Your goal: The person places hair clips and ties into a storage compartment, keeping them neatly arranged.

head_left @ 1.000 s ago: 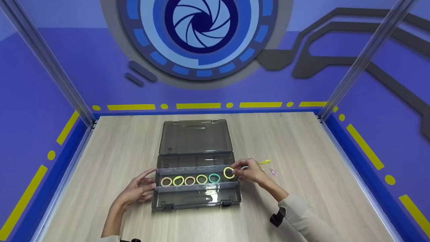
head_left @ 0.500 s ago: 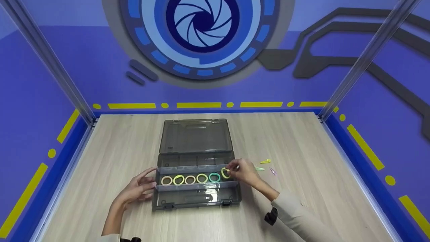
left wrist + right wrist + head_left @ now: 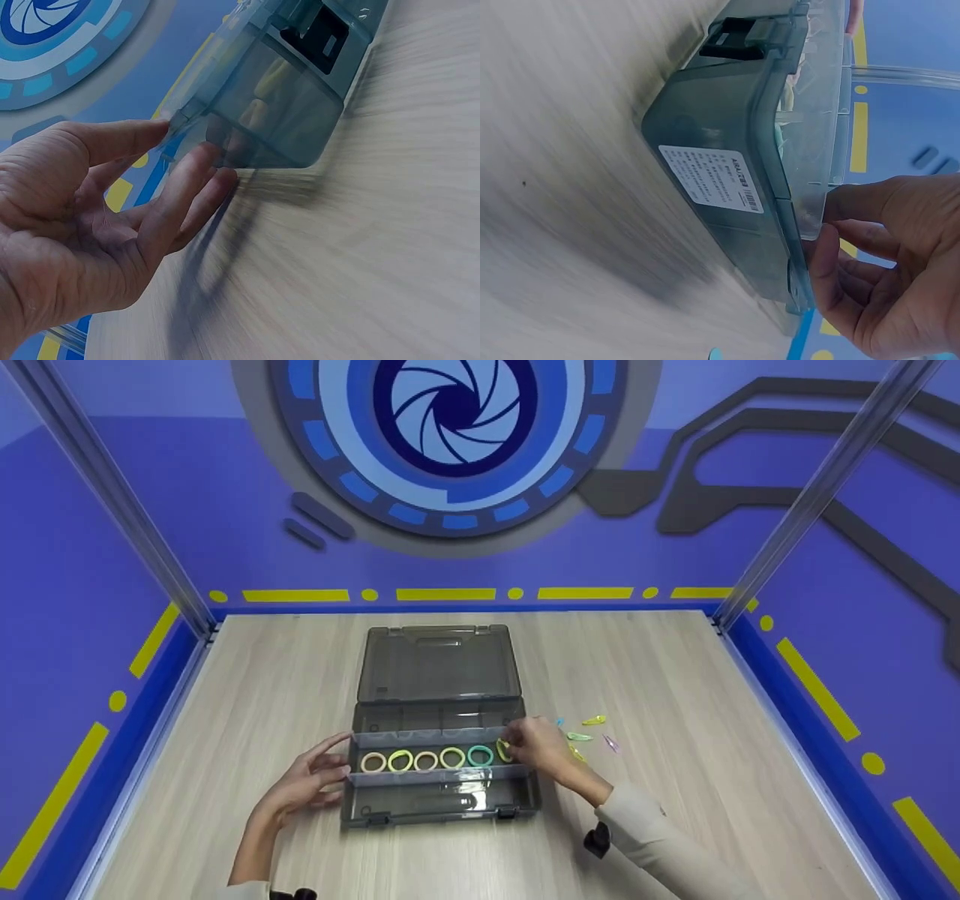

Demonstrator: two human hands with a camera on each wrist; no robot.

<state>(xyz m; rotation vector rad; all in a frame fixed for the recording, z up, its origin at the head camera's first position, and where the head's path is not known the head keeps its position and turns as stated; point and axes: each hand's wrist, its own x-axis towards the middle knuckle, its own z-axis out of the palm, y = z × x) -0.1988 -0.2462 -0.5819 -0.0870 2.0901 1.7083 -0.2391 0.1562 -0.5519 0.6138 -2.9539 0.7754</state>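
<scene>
Ring (image 3: 500, 749), round, yellow, pinched by right hand (image 3: 541, 745); left hand (image 3: 304, 784), spread, touches translucent plastic box (image 3: 409, 802).

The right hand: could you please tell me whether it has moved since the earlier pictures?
Yes, leftward against the box: in the head view, the right hand now sits farther over its right end.

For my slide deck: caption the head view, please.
Left hand against an open translucent case, right hand at a yellow hair tie beside five others.
</scene>
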